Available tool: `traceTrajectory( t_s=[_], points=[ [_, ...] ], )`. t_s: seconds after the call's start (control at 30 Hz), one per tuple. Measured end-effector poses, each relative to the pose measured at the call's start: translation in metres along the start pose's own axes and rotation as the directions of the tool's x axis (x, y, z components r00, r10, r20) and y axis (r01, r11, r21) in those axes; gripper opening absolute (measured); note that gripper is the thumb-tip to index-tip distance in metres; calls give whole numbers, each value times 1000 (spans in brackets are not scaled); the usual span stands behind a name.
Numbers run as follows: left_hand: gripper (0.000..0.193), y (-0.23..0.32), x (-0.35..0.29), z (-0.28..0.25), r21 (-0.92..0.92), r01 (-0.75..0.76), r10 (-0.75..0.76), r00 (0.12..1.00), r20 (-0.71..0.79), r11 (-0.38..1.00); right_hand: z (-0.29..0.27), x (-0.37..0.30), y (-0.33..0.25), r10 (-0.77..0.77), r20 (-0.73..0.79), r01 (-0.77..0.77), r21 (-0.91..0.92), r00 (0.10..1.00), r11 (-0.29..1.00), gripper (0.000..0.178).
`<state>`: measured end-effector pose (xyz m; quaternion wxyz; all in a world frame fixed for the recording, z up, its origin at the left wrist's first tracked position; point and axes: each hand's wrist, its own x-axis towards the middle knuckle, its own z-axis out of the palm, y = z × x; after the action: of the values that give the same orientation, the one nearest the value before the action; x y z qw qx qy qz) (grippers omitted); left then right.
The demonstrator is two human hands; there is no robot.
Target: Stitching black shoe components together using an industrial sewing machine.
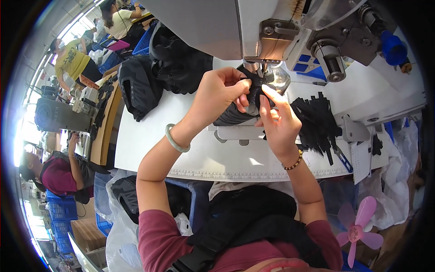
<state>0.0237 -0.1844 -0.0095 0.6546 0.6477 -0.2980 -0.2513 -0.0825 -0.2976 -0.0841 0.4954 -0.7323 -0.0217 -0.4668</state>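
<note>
Workpiece: a small black ribbed fabric piece [242,109] sits under the needle area of the grey industrial sewing machine [253,27], near the far edge of the white tabletop [149,131], in front of me.
My left hand [222,90]: pinching the top edge of the black fabric piece between thumb and fingertips, wrist raised above the tabletop; a pale green bangle [174,139] rings my forearm.
My right hand [278,124]: fingers pressed on the right side of the same piece, forefinger stretched up toward the presser foot, gripping the fabric from below and beside; a brown beaded bracelet [294,162] is at the wrist.
Just right of the piece: a heap of black cut fabric strips [317,122] lies on the tabletop, close beside my right hand.
Far left corner of the tabletop: a pile of black padded fabric parts [158,72] is stacked, well apart from my hands.
Near edge: a printed ruler strip [235,173] runs along the tabletop toward me.
Below the tabletop, right: a pink plastic fan [358,231].
Beyond the left edge: other people [59,170] work at their own benches.
</note>
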Motion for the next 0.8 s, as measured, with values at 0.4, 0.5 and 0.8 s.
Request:
traceTrajectory(
  t_s=[0.4,0.5,0.8],
  points=[
    [17,8,14,-1,39,143,-147,982,120,989,-5,3,-14,37,31,-31,-151,999,988,31],
    [14,7,14,0,-56,148,-142,985,93,987,-8,6,-25,60,78,-38,-258,995,966,29],
    [10,4,10,3,-151,131,-124,991,56,980,-9,8,-25,44,93,-23,-214,995,977,34]
  ],
)
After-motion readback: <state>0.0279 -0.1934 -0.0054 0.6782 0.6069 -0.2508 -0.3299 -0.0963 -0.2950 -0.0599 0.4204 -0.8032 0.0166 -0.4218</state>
